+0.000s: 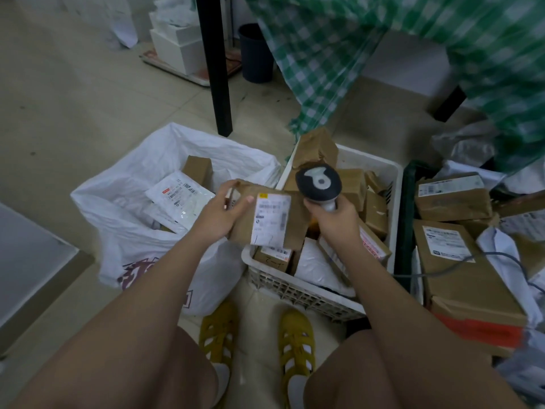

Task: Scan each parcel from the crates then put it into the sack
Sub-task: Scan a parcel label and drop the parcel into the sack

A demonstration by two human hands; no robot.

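Note:
My left hand (219, 212) grips a brown cardboard parcel (295, 228) by its left end, white label facing up, above the gap between sack and crate. My right hand (336, 219) holds the handle of a dark barcode scanner (318, 180), its head just right of the parcel's top. The white plastic sack (129, 184) stands open at the left with a brown box and white mailers inside. The white crate (298, 286) in front of me holds several brown parcels and a white mailer.
A dark green crate (405, 219) on the right is packed with larger brown boxes, with a grey cable lying across them. A black table leg (216, 84), a dark bin (255, 53) and a green checked cloth (339, 63) stand behind. My knees and yellow shoes (296, 340) are below.

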